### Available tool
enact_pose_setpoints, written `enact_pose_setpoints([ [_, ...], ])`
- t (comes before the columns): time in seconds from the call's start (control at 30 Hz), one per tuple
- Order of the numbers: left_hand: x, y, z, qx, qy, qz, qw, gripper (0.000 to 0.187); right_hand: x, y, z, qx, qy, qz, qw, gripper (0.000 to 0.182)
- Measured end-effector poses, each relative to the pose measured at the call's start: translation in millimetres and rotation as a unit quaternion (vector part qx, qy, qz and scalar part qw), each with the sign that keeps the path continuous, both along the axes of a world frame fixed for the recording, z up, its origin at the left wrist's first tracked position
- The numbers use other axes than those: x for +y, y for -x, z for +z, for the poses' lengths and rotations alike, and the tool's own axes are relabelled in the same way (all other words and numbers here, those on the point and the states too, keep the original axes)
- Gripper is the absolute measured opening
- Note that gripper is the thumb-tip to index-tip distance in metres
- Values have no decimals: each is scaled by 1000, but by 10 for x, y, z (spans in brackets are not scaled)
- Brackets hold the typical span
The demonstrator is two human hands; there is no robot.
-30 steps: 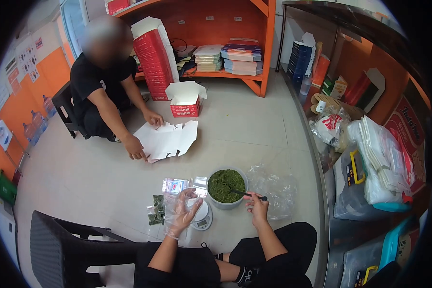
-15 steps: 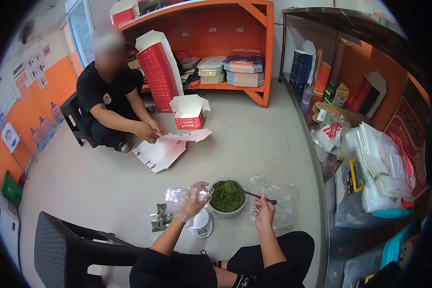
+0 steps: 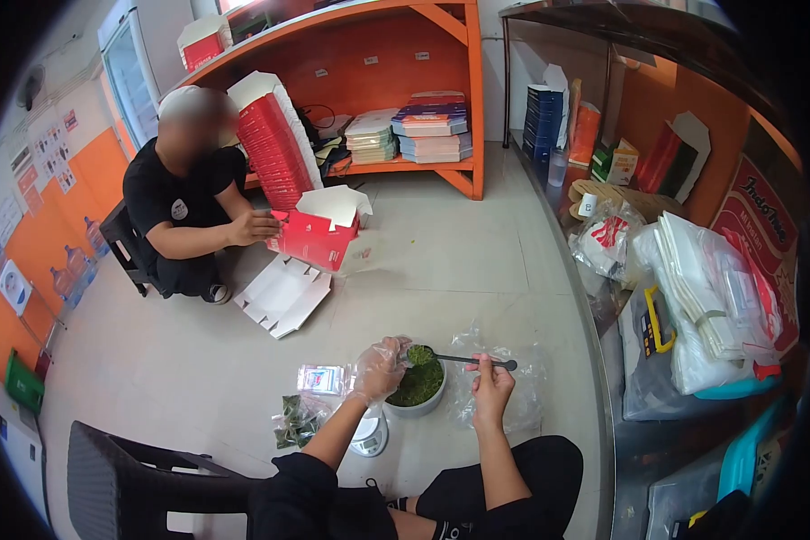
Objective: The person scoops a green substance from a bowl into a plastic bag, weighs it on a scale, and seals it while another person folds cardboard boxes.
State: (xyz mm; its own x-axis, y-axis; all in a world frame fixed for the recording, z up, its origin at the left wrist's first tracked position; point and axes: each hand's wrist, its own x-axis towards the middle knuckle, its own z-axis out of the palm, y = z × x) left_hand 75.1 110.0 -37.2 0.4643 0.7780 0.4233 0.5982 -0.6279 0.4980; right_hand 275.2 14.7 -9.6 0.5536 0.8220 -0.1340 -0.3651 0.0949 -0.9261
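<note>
My right hand [image 3: 492, 389] grips the handle of a black spoon [image 3: 466, 360]. The spoon's bowl carries a heap of chopped green leaves [image 3: 420, 355] above a round pale tub [image 3: 423, 409] of the same greens. In a clear plastic glove, my left hand [image 3: 381, 371] has its fingers curled beside the loaded spoon at the tub's left rim; whether they hold anything is hidden. Below that hand stands a white kitchen scale [image 3: 371, 441], partly covered by my forearm. Small clear bags of greens [image 3: 297, 419] lie to its left.
A clear plastic bag [image 3: 517, 389] and a printed packet [image 3: 321, 379] lie on the floor. Across from me, a seated person [image 3: 182, 193] handles a red box [image 3: 313, 239] near a flat white carton [image 3: 283, 297]. A dark stool [image 3: 135, 468] is left, a loaded metal shelf right.
The spoon has lifted greens from the tub toward its left rim. My left hand has moved right, its fingers curling by the spoon. The other person has raised and turned a red box.
</note>
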Motion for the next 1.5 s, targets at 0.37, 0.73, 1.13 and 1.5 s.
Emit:
enact_pose_setpoints([
  [0.37, -242, -119, 176, 35, 18, 28, 999, 46, 12, 234, 212, -267, -70, 59, 959, 23],
  [0.73, -157, -221, -186, -82, -34, 131, 987, 55, -108, 307, 376, -491, -212, 67, 842, 12],
  [1.13, -109, -177, -262, -105, 89, 152, 979, 40, -202, 339, 383, -500, -225, 54, 835, 13],
  [1.5, -124, -197, -209, -136, 25, 150, 979, 36, -256, 293, 406, -490, -240, 20, 838, 19],
])
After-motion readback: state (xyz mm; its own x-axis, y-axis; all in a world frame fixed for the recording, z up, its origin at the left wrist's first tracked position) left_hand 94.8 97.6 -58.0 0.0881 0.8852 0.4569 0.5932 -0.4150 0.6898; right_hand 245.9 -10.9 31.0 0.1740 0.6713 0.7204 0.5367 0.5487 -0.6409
